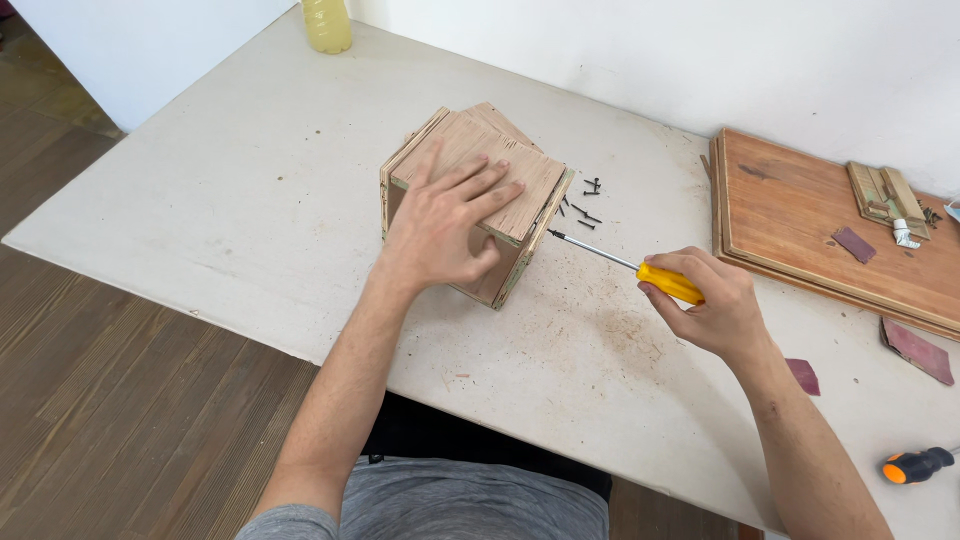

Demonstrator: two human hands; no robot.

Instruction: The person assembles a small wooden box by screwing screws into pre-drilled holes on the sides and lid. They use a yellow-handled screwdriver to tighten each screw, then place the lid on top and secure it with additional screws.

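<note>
Box (470, 200) of plywood, mid-table, nearer the far edge, turned corner-on. Left hand (445, 228) flat on box top, fingers spread, palm draped over the near corner, pressing down. Right hand (712, 305) to the right of the box, above the table (230, 190), fingers curled tight round a yellow screwdriver (625, 264) handle. Shaft level, pointing left; tip at the box's right side edge, touching or just short — cannot tell which. Screws (584, 203), dark, loose, scattered just beyond the shaft, close by the box's right corner.

Board (800, 225), reddish wood, at the table's far right edge, well apart from the box. On it: small wooden piece (886, 194) with a white fitting beside it, and a dark sandpaper scrap (853, 244). Two more scraps (915, 349) on the table near the board's front edge, one just right of the right forearm. Second tool, orange-and-black handle (915, 466), at the near right corner. Yellow bottle (327, 24) at the far left corner, only its lower part in view. Sawdust marks on the table below the right hand.
</note>
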